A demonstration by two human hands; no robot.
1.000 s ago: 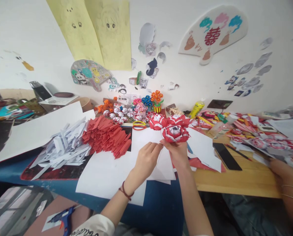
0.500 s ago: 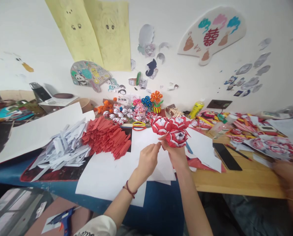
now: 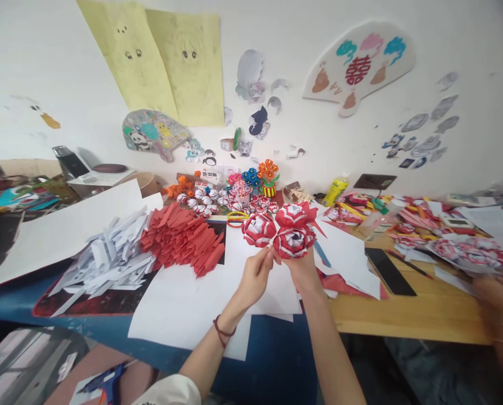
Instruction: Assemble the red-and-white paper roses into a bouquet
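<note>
Three red-and-white paper flowers are held up in front of me over the white sheets: a left one (image 3: pixel 258 230), an upper one (image 3: pixel 293 214) and a lower one (image 3: pixel 294 242). My left hand (image 3: pixel 255 277) pinches at the base of the bunch, just below the left flower; the stems are hidden. Behind the lower flower, my right hand (image 3: pixel 301 271) is closed around the underside of the bunch, its fingers mostly covered by petals. A pile of folded red paper pieces (image 3: pixel 182 239) lies to the left, next to a heap of white paper strips (image 3: pixel 110 253).
A black phone (image 3: pixel 390 271) lies on the wooden table at right, near a co-worker's blurred hand (image 3: pixel 498 292). Yellow-handled scissors (image 3: pixel 237 218) and small finished flowers (image 3: pixel 207 197) stand behind. A blue glue gun (image 3: pixel 108 382) rests low at left.
The bunch has shifted slightly left and turned more toward me. The left flower now stands further apart from the other two. Both hands moved a little with it.
</note>
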